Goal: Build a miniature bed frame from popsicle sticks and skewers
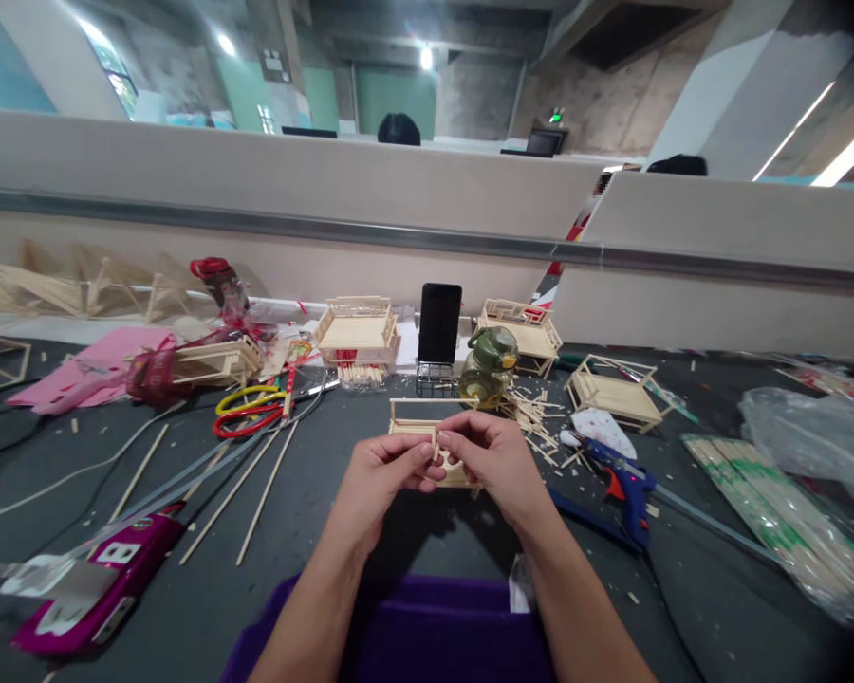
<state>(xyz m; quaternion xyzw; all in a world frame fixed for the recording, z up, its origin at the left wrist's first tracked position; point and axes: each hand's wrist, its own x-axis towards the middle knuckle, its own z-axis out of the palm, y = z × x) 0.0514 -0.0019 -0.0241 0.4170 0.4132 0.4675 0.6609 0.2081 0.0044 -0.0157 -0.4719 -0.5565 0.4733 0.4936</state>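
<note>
My left hand (379,476) and my right hand (496,463) meet at the middle of the table, fingertips pinched together around a short wooden stick (436,444) that stands roughly upright between them. Directly behind and below the fingers is a small wooden stick model (417,406) with a raised rail at its far side. Part of that model is hidden by my hands, and I cannot tell whether the fingers touch it. To the right lies a blue hot glue gun (630,493) with an orange trigger.
Behind stand a black phone (439,323) on a wire holder, a green bottle (494,351) and more wooden models (356,332). Cut sticks (533,417) are scattered nearby. Scissors (238,424), long sticks (267,493) and a magenta power strip (106,583) lie left; packaged sticks (775,512) right.
</note>
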